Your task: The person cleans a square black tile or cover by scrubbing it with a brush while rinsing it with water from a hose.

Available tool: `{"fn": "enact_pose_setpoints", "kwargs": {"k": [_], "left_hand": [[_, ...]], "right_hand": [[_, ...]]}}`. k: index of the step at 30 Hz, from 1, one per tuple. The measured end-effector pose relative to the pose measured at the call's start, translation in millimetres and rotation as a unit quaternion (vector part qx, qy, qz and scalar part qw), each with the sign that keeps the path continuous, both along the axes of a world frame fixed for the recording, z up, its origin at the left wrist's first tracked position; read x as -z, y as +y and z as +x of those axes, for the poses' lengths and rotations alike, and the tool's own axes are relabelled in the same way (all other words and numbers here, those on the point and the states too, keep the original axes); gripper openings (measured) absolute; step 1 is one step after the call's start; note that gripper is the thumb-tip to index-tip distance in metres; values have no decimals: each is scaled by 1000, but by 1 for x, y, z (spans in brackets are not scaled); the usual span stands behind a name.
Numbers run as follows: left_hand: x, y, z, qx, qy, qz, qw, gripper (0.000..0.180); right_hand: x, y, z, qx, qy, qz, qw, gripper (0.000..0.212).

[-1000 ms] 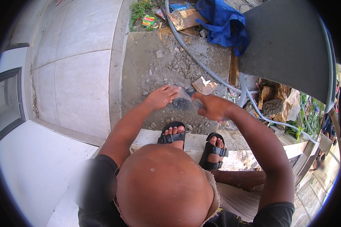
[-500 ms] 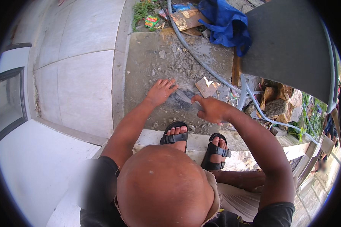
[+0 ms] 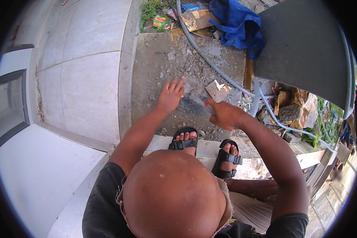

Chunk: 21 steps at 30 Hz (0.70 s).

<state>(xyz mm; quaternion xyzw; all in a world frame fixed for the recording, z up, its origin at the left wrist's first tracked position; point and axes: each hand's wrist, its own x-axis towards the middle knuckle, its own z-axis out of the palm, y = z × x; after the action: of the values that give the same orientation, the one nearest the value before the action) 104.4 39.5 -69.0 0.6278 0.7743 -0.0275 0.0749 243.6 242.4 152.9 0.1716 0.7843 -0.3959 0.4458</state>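
Observation:
My left hand (image 3: 170, 97) has its fingers spread, palm down, low over a wet grey concrete slab (image 3: 146, 67); whether it touches the slab I cannot tell. To its right, my right hand (image 3: 226, 115) is closed on a thin, pale grey blade-like tool (image 3: 197, 99). The tool's far end slants up and left, close to a dark wet patch (image 3: 191, 107) on the slab. My fingers hide its handle, and its exact kind is unclear. Crumbs of grit and wet rubble (image 3: 198, 61) lie beyond both hands.
A grey hose (image 3: 210, 65) curves across the slab's right side, near a broken board piece (image 3: 217, 90). Blue sheeting (image 3: 238, 23) and a dark panel (image 3: 301, 47) are at the far right, above rubble (image 3: 289, 113). Pale tiles (image 3: 91, 87) border the left. My sandals (image 3: 184, 144) stand at the near edge.
My left hand has turned so its fingers point more away from me. My right hand and the tool have shifted slightly right, and more of the dark wet patch shows.

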Motion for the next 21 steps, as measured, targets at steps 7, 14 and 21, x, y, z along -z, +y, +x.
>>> {"fn": "enact_pose_setpoints", "kwargs": {"k": [7,14,21], "left_hand": [[2,-4,27,-130,-101,30,986,36],[-30,29,47,-233,-152,16,960,23],[2,23,39,-96,-146,9,985,15]], "right_hand": [[5,-4,3,-8,3,-13,1000,51],[9,-6,8,-18,28,2,999,52],[15,-10,12,-44,49,9,998,52]]}}
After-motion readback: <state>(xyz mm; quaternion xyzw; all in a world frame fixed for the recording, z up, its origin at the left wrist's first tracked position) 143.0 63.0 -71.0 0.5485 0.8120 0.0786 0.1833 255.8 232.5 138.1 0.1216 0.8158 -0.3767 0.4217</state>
